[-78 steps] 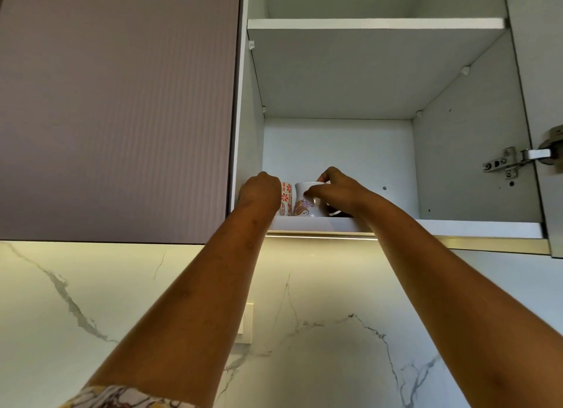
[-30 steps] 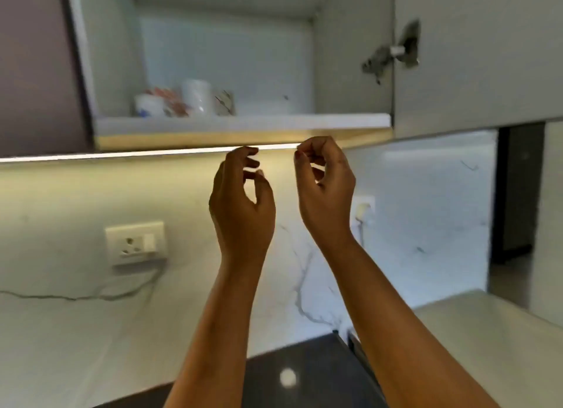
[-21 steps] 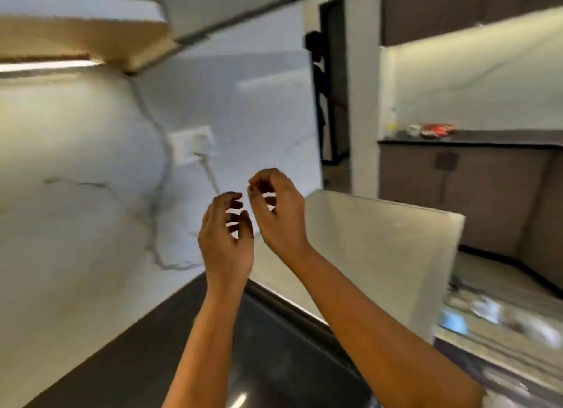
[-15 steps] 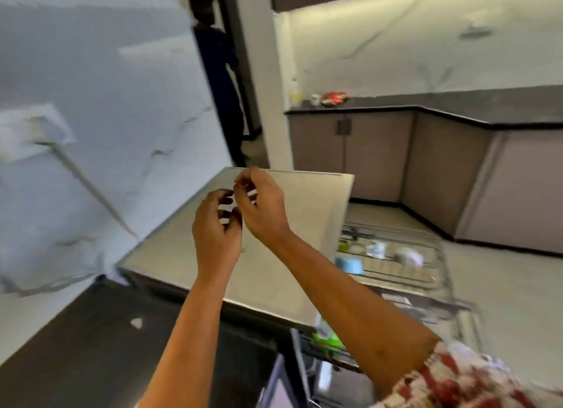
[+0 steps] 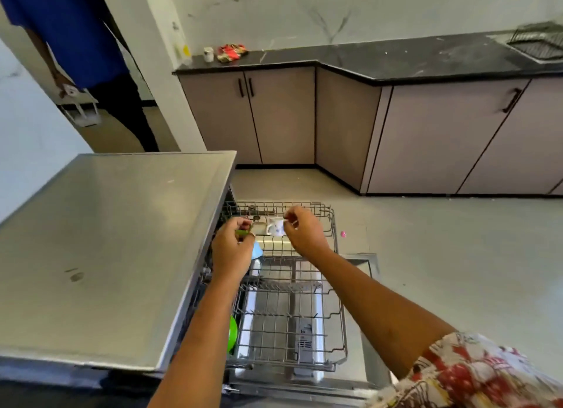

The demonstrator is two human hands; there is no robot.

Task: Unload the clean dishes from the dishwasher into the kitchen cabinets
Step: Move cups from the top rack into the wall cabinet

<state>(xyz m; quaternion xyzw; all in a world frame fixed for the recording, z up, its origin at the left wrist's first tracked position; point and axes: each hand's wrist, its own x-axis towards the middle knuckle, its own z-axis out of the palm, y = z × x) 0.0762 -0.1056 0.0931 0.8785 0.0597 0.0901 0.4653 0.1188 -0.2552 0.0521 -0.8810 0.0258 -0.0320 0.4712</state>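
We hold both hands over the pulled-out upper rack (image 5: 331,223) of the dishwasher, where a white patterned mug (image 5: 276,227) sits toward the far end. Our right hand (image 5: 302,231) hangs just beside the mug's rim, fingers loosely curled with nothing in them that we can see. Whether a fingertip touches the mug we cannot tell. Our left hand (image 5: 232,250) is curled too, with a green sliver (image 5: 242,233) at its fingertips, and we cannot tell whether it pinches that or only half hides something lying in the rack. A blue piece (image 5: 257,251) lies just under that hand, and a green dish (image 5: 233,334) stands at the left edge of the lower rack (image 5: 341,316). The main risk, we judge, is a thin grip. If the mug is taken by the rim alone and is damp, it could slip onto the wires or the hard floor. If lifted at a slant, it could also snag a tine and jolt its neighbours. Our left hand works close under the steel top (image 5: 115,240), so a quick lift could knock a dish against that edge. Turning away with both hands full, we could also catch a leg on the low open racks.
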